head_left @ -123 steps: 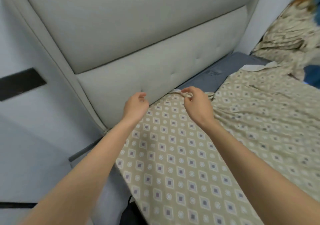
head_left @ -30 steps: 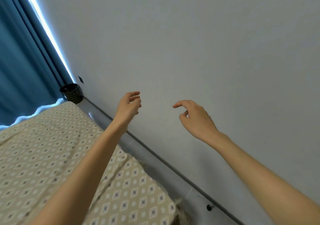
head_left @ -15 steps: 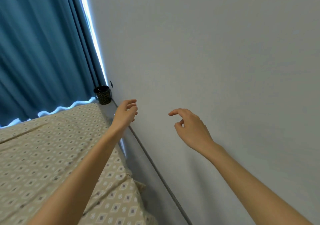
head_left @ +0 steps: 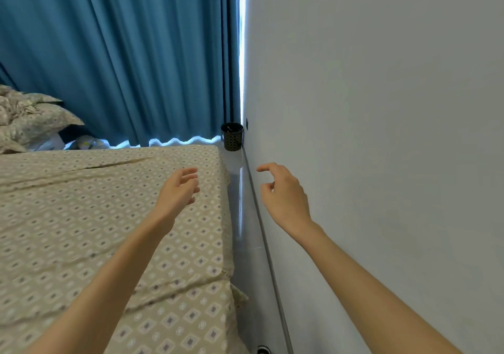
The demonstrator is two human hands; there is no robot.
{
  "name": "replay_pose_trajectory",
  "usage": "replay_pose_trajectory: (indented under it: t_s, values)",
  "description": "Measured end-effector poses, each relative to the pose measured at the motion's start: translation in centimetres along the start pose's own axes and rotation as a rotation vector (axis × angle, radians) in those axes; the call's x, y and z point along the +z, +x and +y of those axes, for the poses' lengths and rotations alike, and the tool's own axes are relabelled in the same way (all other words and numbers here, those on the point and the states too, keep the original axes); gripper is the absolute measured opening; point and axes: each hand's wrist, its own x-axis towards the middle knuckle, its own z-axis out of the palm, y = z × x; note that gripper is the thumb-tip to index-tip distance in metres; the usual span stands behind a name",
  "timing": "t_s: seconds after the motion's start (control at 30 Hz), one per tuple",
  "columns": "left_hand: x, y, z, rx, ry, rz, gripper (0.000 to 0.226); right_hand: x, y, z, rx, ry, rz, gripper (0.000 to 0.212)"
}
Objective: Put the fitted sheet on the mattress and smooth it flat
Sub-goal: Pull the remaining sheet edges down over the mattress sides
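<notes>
Head camera: fitted sheet (head_left: 81, 231) spread out at left, lightly creased; left hand (head_left: 178, 190) above its right edge, fingers loose, empty, seemingly clear of the cloth; right hand (head_left: 283, 192) over the floor strip (head_left: 240, 217), loosely curled, holding nothing.

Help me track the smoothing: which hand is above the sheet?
The left hand, open over the fitted sheet near its far corner; the right hand hangs over the floor strip beside the wall, holding nothing.

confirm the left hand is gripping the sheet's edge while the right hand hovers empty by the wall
No: the head view shows the left hand gripping nothing, open above the sheet. The right hand does hover empty by the wall.
</notes>
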Motion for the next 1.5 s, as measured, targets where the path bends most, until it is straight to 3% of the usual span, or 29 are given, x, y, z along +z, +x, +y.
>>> replay_pose_trajectory:
  t_s: [0.23,0.8,1.17,1.5]
  values:
    - [-1.6,9.6,-0.5,0.028,-0.030,0.092,0.032,5.5,12.1,0.4,-0.073,0.006,-0.080,0.038]
    - [-2.2,44.6,4.5,0.021,-0.041,0.194,0.033,16.6,49.0,-1.3,-0.248,-0.029,-0.138,0.042]
    - [-2.0,70.9,6.7,-0.047,-0.049,0.318,0.031,24.2,76.2,0.3,-0.316,-0.069,-0.271,0.041]
    - [-1.5,91.1,11.4,-0.033,-0.004,0.362,0.033,28.4,97.4,-0.5,-0.338,-0.050,-0.243,0.043]
